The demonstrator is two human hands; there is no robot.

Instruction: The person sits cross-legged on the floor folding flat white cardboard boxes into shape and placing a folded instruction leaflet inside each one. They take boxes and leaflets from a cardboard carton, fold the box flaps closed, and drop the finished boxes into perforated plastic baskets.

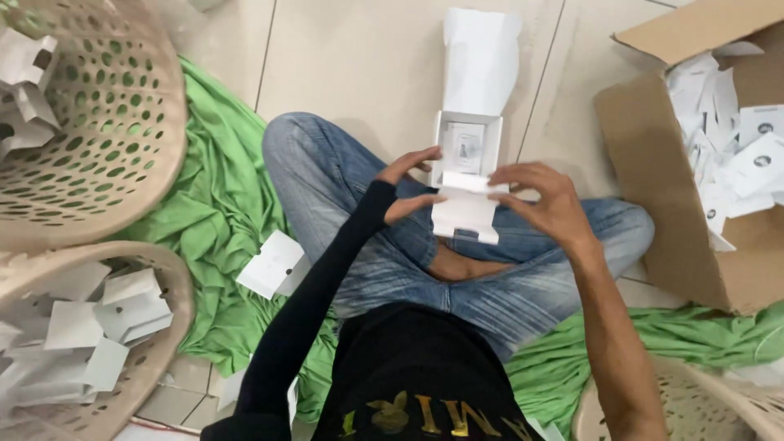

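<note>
I sit cross-legged on a tiled floor in blue jeans. A small white cardboard box (468, 147) is held open over my knees, its long lid flap (480, 61) standing away from me and a white insert visible inside. My left hand (411, 186), in a black sleeve, grips the box's left side. My right hand (545, 200) holds the near white flap (465, 214) from the right, fingers curled over its edge.
A green cloth (212, 216) lies under me with a flat white card (273, 265) on it. Two perforated beige baskets (106, 147) (175, 302) stand left, the lower holding several white cards. A brown carton (653, 188) of white packets is right; another basket rim (694, 400) bottom right.
</note>
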